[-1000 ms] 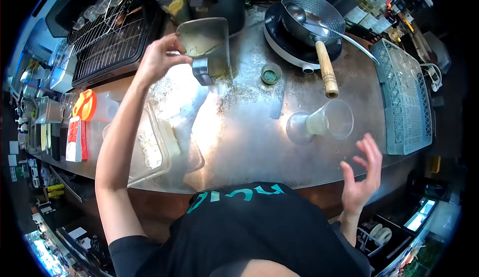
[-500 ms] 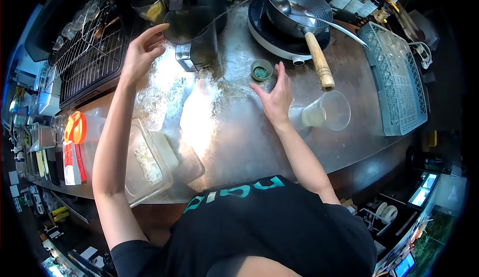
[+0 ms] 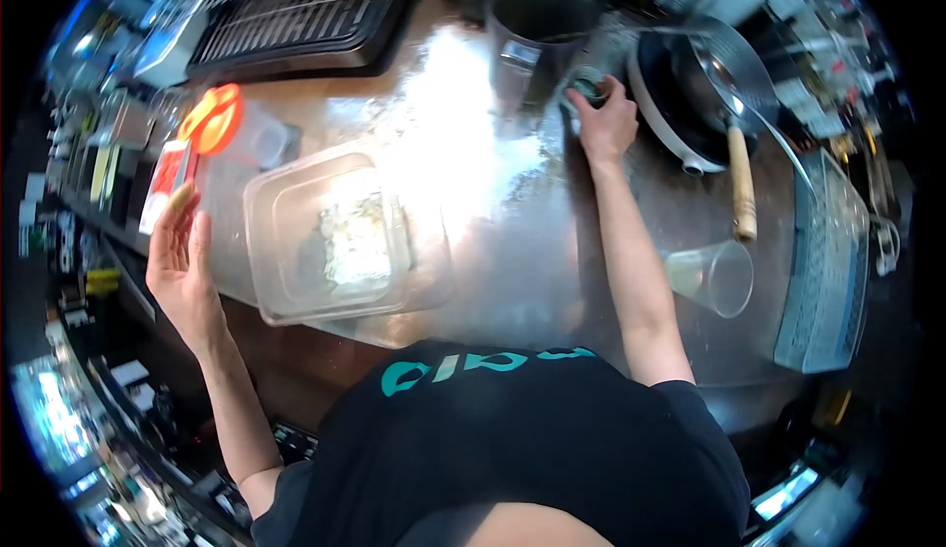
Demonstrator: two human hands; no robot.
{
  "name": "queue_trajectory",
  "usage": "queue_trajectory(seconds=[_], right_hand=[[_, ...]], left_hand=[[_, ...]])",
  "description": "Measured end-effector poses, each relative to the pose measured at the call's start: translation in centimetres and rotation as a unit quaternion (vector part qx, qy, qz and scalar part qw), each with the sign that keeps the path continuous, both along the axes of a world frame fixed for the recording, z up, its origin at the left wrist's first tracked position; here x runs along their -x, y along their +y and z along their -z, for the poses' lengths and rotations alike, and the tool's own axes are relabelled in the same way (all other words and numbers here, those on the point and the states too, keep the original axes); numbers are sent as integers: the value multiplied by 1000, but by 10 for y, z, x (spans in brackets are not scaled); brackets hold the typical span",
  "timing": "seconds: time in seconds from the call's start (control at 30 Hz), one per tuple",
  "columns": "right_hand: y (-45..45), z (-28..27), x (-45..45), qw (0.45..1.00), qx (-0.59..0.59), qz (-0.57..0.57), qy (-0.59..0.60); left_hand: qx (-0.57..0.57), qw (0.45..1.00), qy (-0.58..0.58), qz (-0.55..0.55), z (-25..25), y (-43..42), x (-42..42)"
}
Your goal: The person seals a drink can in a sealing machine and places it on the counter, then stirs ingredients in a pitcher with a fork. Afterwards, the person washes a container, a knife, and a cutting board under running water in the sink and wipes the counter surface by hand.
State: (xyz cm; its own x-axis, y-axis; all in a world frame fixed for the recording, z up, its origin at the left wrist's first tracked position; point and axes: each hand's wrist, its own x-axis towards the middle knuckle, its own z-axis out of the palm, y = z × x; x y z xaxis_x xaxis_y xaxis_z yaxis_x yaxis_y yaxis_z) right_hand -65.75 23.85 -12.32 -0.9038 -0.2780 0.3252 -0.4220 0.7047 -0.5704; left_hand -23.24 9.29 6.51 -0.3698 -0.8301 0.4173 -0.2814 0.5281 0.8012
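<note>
My right hand point(image 3: 608, 125) is curled around a small bowl point(image 3: 588, 84) with dark green contents, thumb on one side and fingers on the other. Dark pitcher point(image 3: 537, 39) stands just beyond it. My left hand point(image 3: 184, 266) is held out at the left, fingers stretched and holding nothing. Its fingertips are close to a red and white packet point(image 3: 166, 187); whether they touch is unclear. To the right of that hand lies a clear plastic container point(image 3: 271, 251) with pale, whitish contents point(image 3: 357, 241). An orange-lidded clear container point(image 3: 212, 118) is behind the packet.
A pan point(image 3: 744, 64) with a wooden handle and a ladle rests on a round white-rimmed cooker point(image 3: 655, 113). A clear cup point(image 3: 724, 279) lies on its side at the right, near a grey-blue crate point(image 3: 823, 281). A wire rack on a black tray point(image 3: 286, 59) is at the back left.
My left hand has swung from beside the dark pitcher to the left near the packet. My right hand has closed on the small bowl. The camera view has shifted left.
</note>
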Motion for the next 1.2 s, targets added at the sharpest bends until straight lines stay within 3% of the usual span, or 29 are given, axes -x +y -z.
queue_trajectory(seconds=[0.07, 0.13, 0.2, 0.23, 0.3, 0.37, 0.47, 0.57, 0.63, 0.77, 0.83, 0.87, 0.9, 0.97, 1.0, 1.07, 1.13, 1.2], right_hand=[[-7, -7, 1, 999, -2, 4, 32], [-4, -11, 0, 1000, -25, 2, 9], [11, -11, -9, 995, -39, -41, 82], [25, -18, -22, 996, -16, -76, 32], [62, -46, -74, 972, 94, -205, 60], [106, -64, -116, 954, 70, -280, 81], [170, -94, -166, 958, 101, -264, -43], [213, -109, -182, 968, 123, -218, -15], [240, -124, -193, 976, 117, -174, 57], [279, -128, -198, 981, 75, -58, 167], [288, -118, -197, 983, 132, -37, 126], [291, -111, -196, 980, 181, -17, 82], [294, -106, -193, 983, 155, 0, 98], [292, -109, -193, 982, 166, -14, 92], [291, -111, -191, 981, 171, -20, 84], [284, -114, -194, 978, 186, -52, 72], [273, -111, -192, 970, 192, -144, 31], [250, -105, -198, 954, 225, -195, -8]], left_hand=[[-121, 989, 59, -65, 31, 0, -40], [-237, 968, 72, -31, 53, 25, -39], [-317, 938, 141, -5, 71, 45, -17], [-324, 927, 188, -6, 76, 45, -7], [-329, 914, 239, 0, 81, 40, 19], [-285, 913, 290, -14, 82, 37, 51], [-210, 922, 322, -48, 94, 28, 102], [-145, 924, 349, -47, 111, 18, 149], [-179, 927, 330, -12, 69, 49, 172], [-185, 942, 281, 12, 97, 42, 189], [-153, 959, 237, 31, 103, 34, 176], [-203, 936, 281, 64, 84, 47, 170], [-225, 938, 265, -8, 84, 41, 164], [-251, 937, 214, -114, 90, 10, 170], [-277, 939, 176, -99, 68, 13, 172], [-339, 936, 83, -54, 112, -42, 172], [-273, 953, 93, -91, 124, -44, 167], [-165, 980, 46, -106, 90, 1, 132]])
